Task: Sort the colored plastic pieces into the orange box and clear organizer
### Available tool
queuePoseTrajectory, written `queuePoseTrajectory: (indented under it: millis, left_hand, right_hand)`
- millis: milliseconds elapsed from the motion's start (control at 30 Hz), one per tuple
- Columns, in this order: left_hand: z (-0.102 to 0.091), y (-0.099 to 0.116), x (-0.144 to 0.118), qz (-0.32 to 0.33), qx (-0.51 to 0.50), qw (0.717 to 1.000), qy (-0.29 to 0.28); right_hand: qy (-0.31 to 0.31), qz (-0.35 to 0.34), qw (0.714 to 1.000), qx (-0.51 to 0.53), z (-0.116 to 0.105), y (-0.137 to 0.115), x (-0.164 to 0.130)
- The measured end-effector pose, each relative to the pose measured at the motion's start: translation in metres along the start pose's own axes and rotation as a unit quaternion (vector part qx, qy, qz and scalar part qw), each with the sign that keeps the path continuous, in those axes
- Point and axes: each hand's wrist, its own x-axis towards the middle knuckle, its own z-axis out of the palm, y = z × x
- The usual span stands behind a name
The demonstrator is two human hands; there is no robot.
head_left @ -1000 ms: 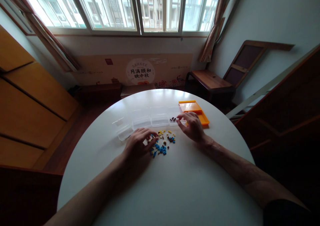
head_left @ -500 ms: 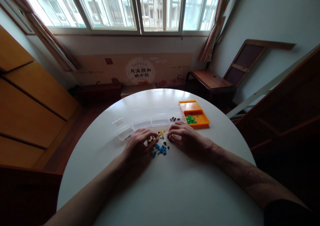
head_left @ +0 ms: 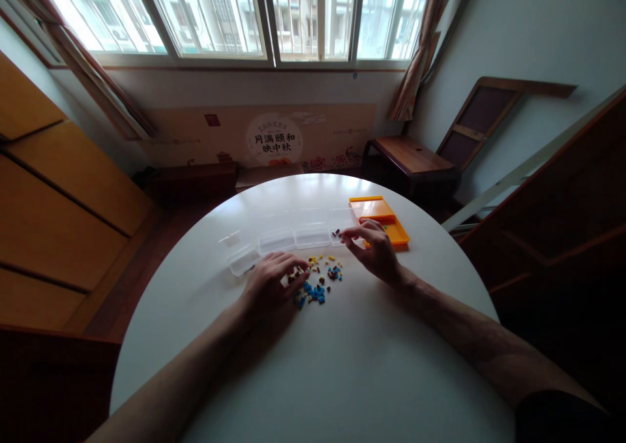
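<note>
Small toy building bricks lie loose on the white table: a blue cluster (head_left: 313,293), yellow pieces (head_left: 315,260) and a mixed brown-and-blue group (head_left: 335,273). My left hand (head_left: 274,276) rests at the left side of the pile, fingers bent and thumb apart, over some brown and yellow bricks (head_left: 293,276). Over the right-hand compartment of a clear plastic box (head_left: 313,236), my right hand (head_left: 374,250) has thumb and fingertips pinched together. Whatever is between them is too small to make out. Dark brown bricks (head_left: 336,232) sit in that compartment beside the fingertips.
An orange tray (head_left: 402,235) stands at the back right, partly covered by my right hand; a few green bits show in it. The clear box's lid area stretches behind its compartments. Beyond the round table (head_left: 313,378) are a wooden chair (head_left: 411,154) and a window.
My right hand has moved up and right from the pile to the clear box's right compartment, uncovering the brown-and-blue bricks and covering most of the green ones. My left hand has stayed put.
</note>
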Motion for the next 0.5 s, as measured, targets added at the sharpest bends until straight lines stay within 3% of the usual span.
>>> queuePoseTrajectory:
  millis: [100,233,367,500]
  left_hand:
    - [0.000,0.000,0.000,0.003,-0.001,1.000,0.002]
    - [0.000,-0.001,-0.001,0.006,-0.008,1.000,0.007]
    - [0.000,-0.002,-0.001,0.000,-0.009,1.000,0.000]
    - [0.002,-0.005,0.000,0.014,-0.007,1.000,-0.010]
  right_hand:
    - [0.037,0.063,0.997,-0.023,0.001,0.008,0.000]
    - [0.015,0.073,0.997,-0.024,0.001,0.007,0.000]
    - [-0.055,-0.002,0.998,0.020,-0.001,-0.005,0.001]
    - [-0.170,-0.120,0.977,0.048,-0.003,-0.017,0.001]
